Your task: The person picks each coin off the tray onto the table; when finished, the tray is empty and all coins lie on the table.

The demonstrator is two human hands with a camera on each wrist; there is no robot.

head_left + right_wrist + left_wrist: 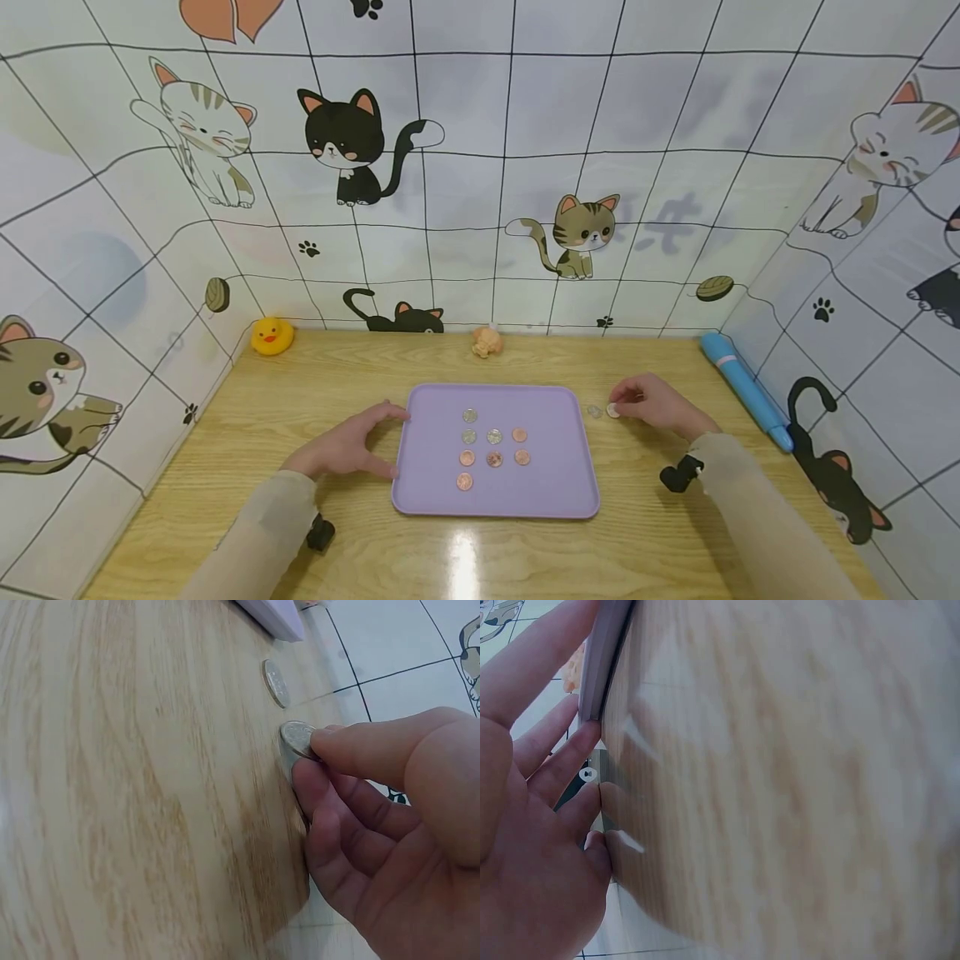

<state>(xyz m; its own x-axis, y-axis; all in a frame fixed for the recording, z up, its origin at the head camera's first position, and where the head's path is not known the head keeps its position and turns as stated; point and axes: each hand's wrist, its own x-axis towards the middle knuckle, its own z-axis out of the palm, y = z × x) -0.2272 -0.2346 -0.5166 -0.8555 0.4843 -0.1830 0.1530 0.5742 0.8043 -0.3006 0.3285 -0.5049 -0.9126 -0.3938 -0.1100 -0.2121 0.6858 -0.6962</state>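
Between thumb and fingers my right hand (654,404) pinches a silver coin (298,738), tilted just above the table to the right of the tray. Another silver coin (276,683) lies flat on the wood beside it, toward the tray. My left hand (348,443) is spread at the left edge of the lavender tray (551,492), with thumb and fingertips at its rim. On the tray sit several separate coins: silver ones such as the coin (469,415) toward the back, and copper ones such as the coin (465,482) nearest the front.
A yellow rubber duck (272,336) stands at the back left corner. Behind the tray is a small peach-coloured figure (487,342). Along the right wall lies a blue pen-shaped object (746,392). Cat-printed walls (465,250) enclose the wooden table (337,533) at the back and sides.
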